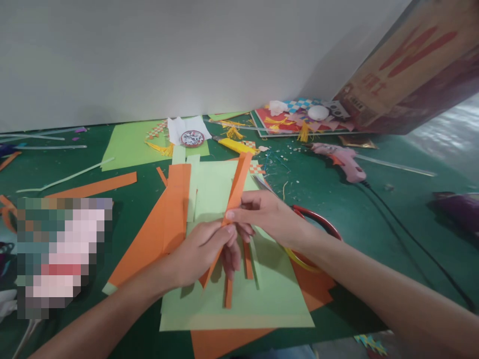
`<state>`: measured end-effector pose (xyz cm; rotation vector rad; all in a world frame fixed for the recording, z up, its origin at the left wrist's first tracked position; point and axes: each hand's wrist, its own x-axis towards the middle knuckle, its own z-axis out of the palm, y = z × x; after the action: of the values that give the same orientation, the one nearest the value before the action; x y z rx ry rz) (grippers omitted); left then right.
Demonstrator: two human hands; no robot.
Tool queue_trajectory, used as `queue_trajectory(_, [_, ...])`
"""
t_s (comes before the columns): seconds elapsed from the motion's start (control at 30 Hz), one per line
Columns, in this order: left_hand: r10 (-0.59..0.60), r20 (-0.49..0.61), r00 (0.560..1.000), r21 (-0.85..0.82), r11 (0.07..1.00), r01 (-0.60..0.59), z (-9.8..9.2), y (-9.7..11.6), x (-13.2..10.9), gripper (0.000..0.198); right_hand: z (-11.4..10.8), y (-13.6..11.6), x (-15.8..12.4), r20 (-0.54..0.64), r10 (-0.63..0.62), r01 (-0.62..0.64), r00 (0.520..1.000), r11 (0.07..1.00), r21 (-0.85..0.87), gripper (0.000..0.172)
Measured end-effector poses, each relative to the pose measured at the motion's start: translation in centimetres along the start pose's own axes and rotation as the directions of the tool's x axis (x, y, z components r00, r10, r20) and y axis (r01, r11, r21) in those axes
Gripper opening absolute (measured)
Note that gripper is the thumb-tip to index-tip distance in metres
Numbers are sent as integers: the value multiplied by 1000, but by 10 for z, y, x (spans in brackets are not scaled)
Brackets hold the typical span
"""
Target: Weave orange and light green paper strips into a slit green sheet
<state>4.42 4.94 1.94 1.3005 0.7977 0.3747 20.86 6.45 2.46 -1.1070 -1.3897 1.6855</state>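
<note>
An orange paper strip [239,182] is pinched between my two hands, slanting up and away from me. My left hand [213,244] grips its lower part with thumb and fingers. Higher on the same strip, my right hand [262,214] presses it with the thumb. Both hands are above a stack of light green paper [277,294], where narrower orange strips [228,294] lie partly hidden under my fingers. Beside my left hand rests folded orange paper [149,244]. Scissors with red and yellow handles [329,224] lie partly covered by my right forearm.
A pink glue gun [344,159] with a black cord lies at the right. A yellow cutter [235,145], yellow tassels [234,132] and a round patterned disc [192,138] are at the back. One orange strip [97,184] and clear glue sticks [52,147] lie left; a pale wall [168,55] stands behind.
</note>
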Motion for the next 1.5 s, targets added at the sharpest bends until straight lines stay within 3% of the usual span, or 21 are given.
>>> queue_trajectory(0.2, [-5, -6, 1000, 55, 998, 5, -1, 0, 0, 36, 0, 1, -1, -67, -18, 18, 998, 1000, 4, 43])
queue_trajectory(0.47, [-23, 3, 1000, 85, 996, 22, -1, 2, -2, 43, 0, -4, -2, -149, -51, 51, 988, 999, -6, 40])
queue_trajectory(0.73, [1, 7, 1000, 60, 998, -1, 1, 3, 0, 39, 1, -1, 0, -35, 31, -31, 999, 999, -4, 38])
queue_trajectory(1.07, [-43, 31, 999, 72, 997, 41, -2, 3, -2, 42, 0, -6, -2, -126, -2, 3, 992, 1000, 11, 38])
queue_trajectory(1.37, [-42, 21, 999, 3, 999, 42, -2, 0, 0, 36, -1, 0, 0, 0, 53, -53, 999, 998, -33, 34])
queue_trajectory(1.5, [-50, 34, 998, 22, 999, 49, -3, -1, 0, 36, 0, 2, 0, -10, 34, -34, 999, 999, -13, 34])
